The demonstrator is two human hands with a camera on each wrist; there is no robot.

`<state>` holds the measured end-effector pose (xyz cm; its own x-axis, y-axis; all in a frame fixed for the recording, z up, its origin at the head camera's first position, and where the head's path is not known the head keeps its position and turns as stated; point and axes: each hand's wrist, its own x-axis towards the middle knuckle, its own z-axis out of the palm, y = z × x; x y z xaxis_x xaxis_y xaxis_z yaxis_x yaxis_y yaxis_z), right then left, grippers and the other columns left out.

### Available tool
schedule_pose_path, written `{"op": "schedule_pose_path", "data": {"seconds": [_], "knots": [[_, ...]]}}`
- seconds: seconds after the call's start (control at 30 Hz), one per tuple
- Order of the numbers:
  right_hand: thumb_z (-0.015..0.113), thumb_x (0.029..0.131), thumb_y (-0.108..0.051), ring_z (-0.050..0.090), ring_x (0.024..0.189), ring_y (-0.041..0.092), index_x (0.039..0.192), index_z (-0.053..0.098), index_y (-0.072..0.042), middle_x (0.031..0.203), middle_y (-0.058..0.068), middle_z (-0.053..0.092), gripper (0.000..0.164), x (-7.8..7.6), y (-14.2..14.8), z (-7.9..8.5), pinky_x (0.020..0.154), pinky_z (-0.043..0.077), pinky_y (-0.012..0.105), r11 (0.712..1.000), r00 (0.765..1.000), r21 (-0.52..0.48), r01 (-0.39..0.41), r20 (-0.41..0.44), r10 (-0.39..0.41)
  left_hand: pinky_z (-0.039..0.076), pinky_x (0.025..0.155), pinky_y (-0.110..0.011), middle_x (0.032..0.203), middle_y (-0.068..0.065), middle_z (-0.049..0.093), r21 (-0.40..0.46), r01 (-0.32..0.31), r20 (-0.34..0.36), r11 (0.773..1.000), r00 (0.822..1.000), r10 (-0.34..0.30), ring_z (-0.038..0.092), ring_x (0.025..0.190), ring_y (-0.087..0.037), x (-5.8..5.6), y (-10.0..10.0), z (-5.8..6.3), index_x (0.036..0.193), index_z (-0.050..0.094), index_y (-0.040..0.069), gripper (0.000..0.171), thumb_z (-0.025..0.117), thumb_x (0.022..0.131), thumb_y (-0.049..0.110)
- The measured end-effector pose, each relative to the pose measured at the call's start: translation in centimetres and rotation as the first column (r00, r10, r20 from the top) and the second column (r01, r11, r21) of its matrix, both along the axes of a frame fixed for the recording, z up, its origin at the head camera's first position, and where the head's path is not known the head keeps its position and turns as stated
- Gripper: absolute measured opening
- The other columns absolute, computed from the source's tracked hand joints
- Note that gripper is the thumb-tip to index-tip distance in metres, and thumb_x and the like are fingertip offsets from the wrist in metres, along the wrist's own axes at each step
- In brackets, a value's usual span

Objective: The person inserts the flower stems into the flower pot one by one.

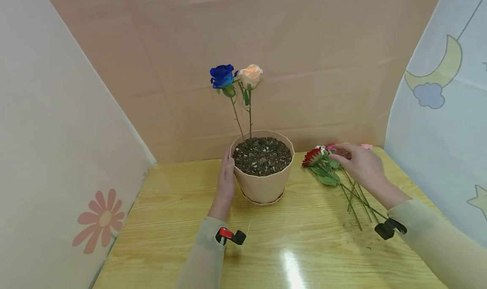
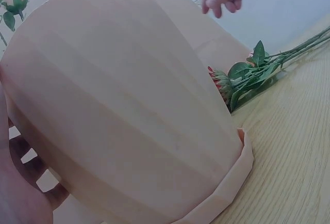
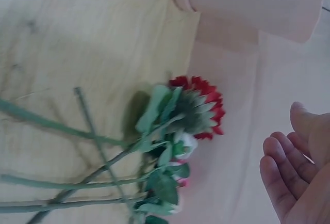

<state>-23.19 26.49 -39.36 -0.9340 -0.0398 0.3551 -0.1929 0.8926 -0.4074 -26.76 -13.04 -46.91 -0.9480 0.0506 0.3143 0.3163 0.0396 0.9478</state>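
A light pink flowerpot (image 1: pixel 262 186) full of dark soil (image 1: pixel 262 158) stands on the wooden table, set in a matching saucer. Two stems rise from its soil: a blue rose (image 1: pixel 222 76) and a pale peach rose (image 1: pixel 250 75). My left hand (image 1: pixel 225 181) holds the pot's left side, fingers bent round the wall in the left wrist view. To the right lie several loose flowers, including a red one (image 3: pixel 198 108) with a green underside. My right hand (image 1: pixel 361 164) hovers over them, fingers loosely bent and holding nothing; the right wrist view shows it apart from the flowers.
Several green stems (image 1: pixel 355 200) from the loose flowers point toward the table's front right. Small dark bits (image 1: pixel 368 248) lie on the tabletop near them. A plain pinkish backdrop (image 1: pixel 182 77) stands behind the table, with printed white sheets at both sides.
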Motion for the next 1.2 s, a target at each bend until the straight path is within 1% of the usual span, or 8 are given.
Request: {"op": "schedule_pose_path", "data": {"seconds": [0.1,0.17,0.3,0.5,0.67,0.83,0.97,1.2], "knots": [[0.072,0.108,-0.045,0.072,0.08,0.033,0.141,0.074,-0.003,0.11,0.022,0.08,0.053,0.3,0.7,-0.8,0.052,0.044,0.039,1.0,0.998,0.006,0.013,0.055,-0.013,0.013,0.133,-0.063,0.183,-0.008,0.018,0.0,-0.001,-0.008,1.0,1.0,0.001,0.014,0.168,-0.034,0.0,0.0,0.0,0.179,0.021,0.021,0.062,0.03,0.121,0.042],[0.07,0.109,-0.047,0.074,0.087,0.036,0.142,0.073,-0.003,0.114,0.023,0.08,0.055,0.6,1.1,-1.5,0.056,0.049,0.041,1.0,0.997,0.007,0.016,0.073,-0.016,0.013,0.133,-0.062,0.183,-0.008,0.018,-0.004,-0.004,-0.008,1.0,1.0,0.004,0.014,0.168,-0.034,-0.1,0.0,0.0,0.179,0.021,0.021,0.062,0.03,0.121,0.041],[0.07,0.109,-0.046,0.075,0.094,0.039,0.141,0.073,-0.003,0.116,0.022,0.079,0.053,0.9,1.8,-2.8,0.064,0.056,0.046,1.0,0.996,0.004,0.015,0.089,-0.016,0.012,0.133,-0.062,0.183,-0.009,0.018,-0.009,-0.003,-0.007,1.0,1.0,0.003,0.013,0.168,-0.034,0.0,0.0,0.1,0.179,0.021,0.021,0.062,0.03,0.121,0.041],[0.074,0.108,-0.039,0.073,0.085,0.032,0.141,0.071,0.003,0.111,0.02,0.079,0.053,1.0,2.9,-4.4,0.061,0.052,0.042,1.0,0.99,0.006,0.007,0.14,-0.008,0.012,0.133,-0.061,0.183,-0.009,0.017,0.01,-0.004,-0.006,1.0,1.0,0.004,0.013,0.168,-0.033,0.0,0.1,0.1,0.179,0.021,0.019,0.062,0.029,0.121,0.041],[0.076,0.107,-0.035,0.072,0.082,0.03,0.138,0.072,0.005,0.107,0.02,0.079,0.051,1.4,3.8,-5.8,0.064,0.054,0.045,1.0,0.984,0.011,0.007,0.178,-0.009,0.012,0.133,-0.06,0.183,-0.008,0.018,0.016,-0.006,-0.001,1.0,1.0,0.006,0.014,0.168,-0.033,-0.1,0.1,0.0,0.178,0.022,0.02,0.062,0.029,0.121,0.042],[0.077,0.107,-0.03,0.072,0.085,0.032,0.139,0.071,0.006,0.107,0.018,0.079,0.049,1.9,4.5,-7.2,0.069,0.057,0.051,1.0,0.983,0.011,-0.014,0.183,0.012,0.012,0.133,-0.061,0.183,-0.009,0.017,0.024,0.002,-0.005,1.0,1.0,-0.002,0.013,0.168,-0.033,-0.2,0.1,-0.2,0.178,0.021,0.019,0.062,0.029,0.121,0.04],[0.078,0.105,-0.027,0.074,0.09,0.035,0.139,0.072,0.006,0.108,0.016,0.08,0.048,2.1,5.0,-8.0,0.074,0.058,0.056,0.999,0.982,0.008,-0.031,0.186,0.029,0.013,0.133,-0.06,0.183,-0.008,0.018,0.031,0.002,0.008,1.0,1.0,-0.002,0.014,0.168,-0.032,-0.1,0.1,-0.2,0.179,0.021,0.021,0.061,0.029,0.121,0.041],[0.078,0.105,-0.027,0.073,0.085,0.029,0.135,0.074,0.005,0.103,0.009,0.079,0.045,2.3,5.5,-8.9,0.069,0.057,0.048,0.999,0.979,-0.001,-0.047,0.197,0.046,0.012,0.134,-0.061,0.183,-0.008,0.019,0.032,0.004,0.004,0.999,1.0,-0.005,0.014,0.168,-0.032,-0.2,0.1,-0.2,0.179,0.021,0.021,0.062,0.028,0.121,0.042]]}}
